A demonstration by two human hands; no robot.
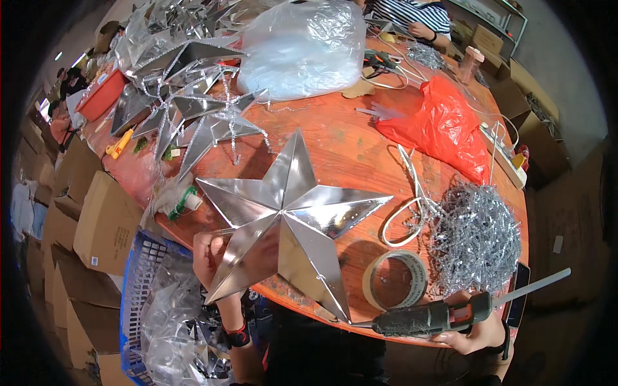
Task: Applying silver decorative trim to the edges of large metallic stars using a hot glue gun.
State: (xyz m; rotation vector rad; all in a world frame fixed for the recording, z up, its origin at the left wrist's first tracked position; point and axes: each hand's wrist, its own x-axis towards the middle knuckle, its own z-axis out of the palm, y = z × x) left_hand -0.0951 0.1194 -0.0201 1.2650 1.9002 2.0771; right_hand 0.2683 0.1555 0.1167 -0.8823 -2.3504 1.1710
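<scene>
Gripping the silver star [293,212] in your left hand [209,254], your right hand [479,331] clutched a glue gun [425,317] whose hot nozzle risked touching the tape roll [396,280] beside it.

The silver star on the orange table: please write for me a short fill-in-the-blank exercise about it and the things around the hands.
1. The left hand holds the big silver star by one of its ____ points.
2. The right hand grips a ____ gun.
3. The roll of tape lies flat between the star and a heap of silver ____.
4. Farther back on the table lies a crumpled plastic bag of ____ colour.

Missing words: five; glue; tinsel; red
</scene>
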